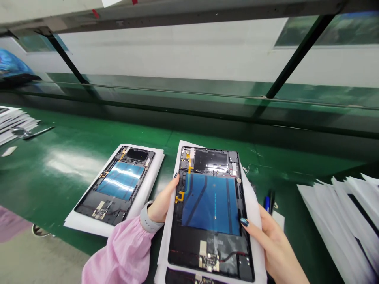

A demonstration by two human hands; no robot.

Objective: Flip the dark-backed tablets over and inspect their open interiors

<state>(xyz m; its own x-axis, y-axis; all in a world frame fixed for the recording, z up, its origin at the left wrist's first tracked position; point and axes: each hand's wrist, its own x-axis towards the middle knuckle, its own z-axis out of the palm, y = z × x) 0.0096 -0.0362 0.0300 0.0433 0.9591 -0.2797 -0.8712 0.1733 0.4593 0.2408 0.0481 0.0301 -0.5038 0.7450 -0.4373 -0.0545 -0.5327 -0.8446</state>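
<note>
An opened tablet (211, 205) with a blue panel, a yellow flex cable and a small circuit board lies on white paper between my hands. My left hand (162, 199) grips its left edge with the paper, thumb on the rim. On the right edge, my right hand (272, 236) holds the tablet and paper, thumb on top and fingers behind. Below its near end, part of another tablet (180, 276) shows. To the left, a similar opened tablet (118, 185) rests on white sheets on the green table.
The green table (74, 136) carries a fanned stack of white sheets (334, 221) at the right and more sheets (14, 122) at the far left, beside a dark pen (38, 133). A blue pen (267, 204) lies behind my right hand. Dark struts rise at the back.
</note>
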